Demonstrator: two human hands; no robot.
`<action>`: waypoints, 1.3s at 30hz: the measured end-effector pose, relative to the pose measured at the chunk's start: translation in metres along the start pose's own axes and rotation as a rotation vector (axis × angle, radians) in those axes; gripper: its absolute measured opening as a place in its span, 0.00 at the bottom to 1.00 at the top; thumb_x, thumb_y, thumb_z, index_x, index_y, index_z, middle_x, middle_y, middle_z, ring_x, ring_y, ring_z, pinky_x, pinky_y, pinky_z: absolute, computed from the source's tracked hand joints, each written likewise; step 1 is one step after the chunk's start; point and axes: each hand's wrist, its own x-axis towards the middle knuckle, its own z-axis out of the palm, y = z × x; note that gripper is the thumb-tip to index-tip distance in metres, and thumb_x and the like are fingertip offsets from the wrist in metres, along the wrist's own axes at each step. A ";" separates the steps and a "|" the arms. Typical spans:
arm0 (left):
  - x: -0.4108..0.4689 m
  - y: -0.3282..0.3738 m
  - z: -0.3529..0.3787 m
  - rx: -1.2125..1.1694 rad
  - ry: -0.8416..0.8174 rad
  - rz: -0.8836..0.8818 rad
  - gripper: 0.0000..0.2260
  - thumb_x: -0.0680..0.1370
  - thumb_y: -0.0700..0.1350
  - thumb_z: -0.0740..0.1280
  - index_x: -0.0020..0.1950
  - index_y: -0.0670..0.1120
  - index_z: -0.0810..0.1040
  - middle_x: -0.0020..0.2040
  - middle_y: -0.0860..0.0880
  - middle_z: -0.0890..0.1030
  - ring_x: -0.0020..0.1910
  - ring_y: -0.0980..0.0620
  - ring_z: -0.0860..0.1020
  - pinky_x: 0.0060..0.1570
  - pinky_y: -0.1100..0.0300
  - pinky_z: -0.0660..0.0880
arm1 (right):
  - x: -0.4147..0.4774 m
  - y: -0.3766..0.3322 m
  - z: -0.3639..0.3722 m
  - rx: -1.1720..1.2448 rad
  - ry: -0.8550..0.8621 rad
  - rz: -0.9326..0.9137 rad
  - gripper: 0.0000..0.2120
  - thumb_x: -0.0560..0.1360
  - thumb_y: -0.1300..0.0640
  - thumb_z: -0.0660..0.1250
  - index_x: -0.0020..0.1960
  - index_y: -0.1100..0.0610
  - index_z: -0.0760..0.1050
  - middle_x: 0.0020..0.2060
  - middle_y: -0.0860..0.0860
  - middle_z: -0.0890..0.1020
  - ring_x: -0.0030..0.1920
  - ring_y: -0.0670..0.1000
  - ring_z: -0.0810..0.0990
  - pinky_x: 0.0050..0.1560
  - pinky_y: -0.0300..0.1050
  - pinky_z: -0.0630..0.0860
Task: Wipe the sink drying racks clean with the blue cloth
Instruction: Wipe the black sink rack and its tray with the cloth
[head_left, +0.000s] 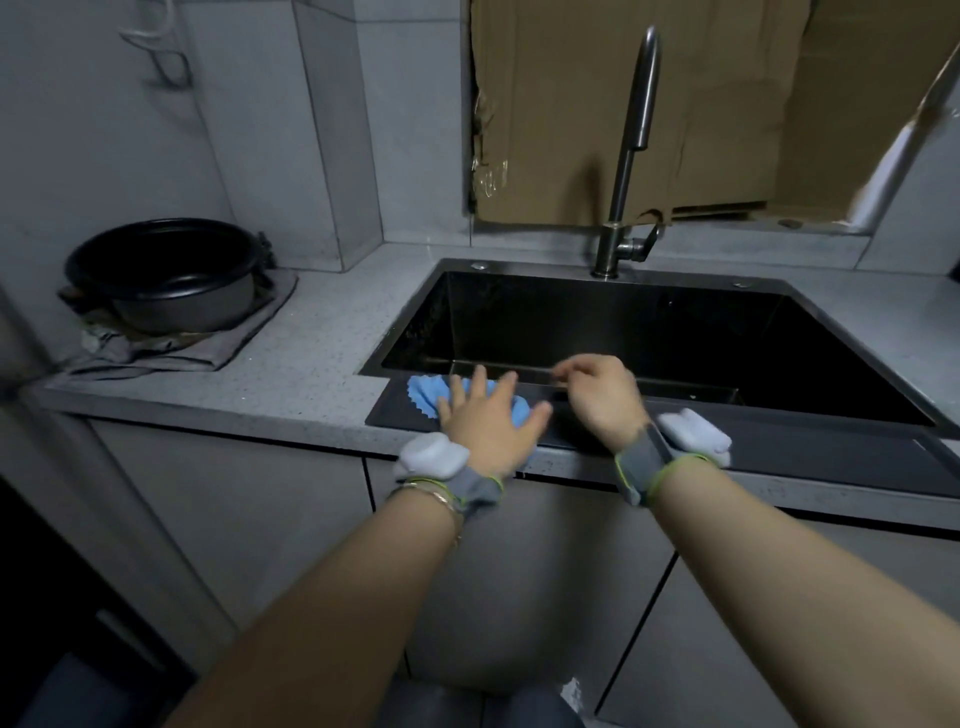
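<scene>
Head view, left hand (485, 422) spread flat on blue cloth (427, 392) at sink (413, 309) edge, right hand (602, 397) pinching thin bar (524, 369)

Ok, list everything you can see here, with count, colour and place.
sink: one, black, in the counter
faucet: one, steel, behind the sink
rack: one, dark, along the sink's front edge
bar: one, thin, dark, across the sink's front
cloth: one, blue, on the rack's left end
pot: one, black, counter's left, on the rag
rag: one, grey, under the pot
counter: one, speckled grey
cardboard: brown, behind the faucet
cabinets: grey, below the counter
wristbands: two, grey and white
left hand: flat on the cloth
right hand: pinches the bar
</scene>
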 end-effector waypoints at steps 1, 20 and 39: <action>-0.001 0.009 0.006 0.095 -0.059 0.005 0.29 0.79 0.61 0.55 0.77 0.50 0.55 0.78 0.43 0.50 0.76 0.39 0.48 0.73 0.46 0.47 | -0.002 0.012 -0.010 -0.254 -0.013 -0.025 0.17 0.73 0.65 0.58 0.57 0.58 0.79 0.56 0.56 0.80 0.61 0.56 0.75 0.60 0.43 0.70; 0.006 -0.007 -0.013 0.066 -0.092 0.137 0.34 0.67 0.51 0.44 0.69 0.40 0.71 0.67 0.41 0.72 0.66 0.45 0.70 0.63 0.56 0.65 | -0.009 0.033 -0.036 -0.566 -0.222 0.015 0.26 0.75 0.62 0.60 0.72 0.52 0.64 0.73 0.50 0.62 0.73 0.53 0.59 0.72 0.49 0.57; 0.039 0.005 -0.038 -0.673 0.368 -0.248 0.04 0.73 0.39 0.65 0.44 0.41 0.79 0.46 0.37 0.80 0.48 0.41 0.79 0.51 0.51 0.75 | 0.003 0.007 -0.052 -0.140 -0.116 -0.140 0.35 0.70 0.69 0.61 0.75 0.55 0.58 0.73 0.55 0.62 0.73 0.53 0.59 0.69 0.37 0.57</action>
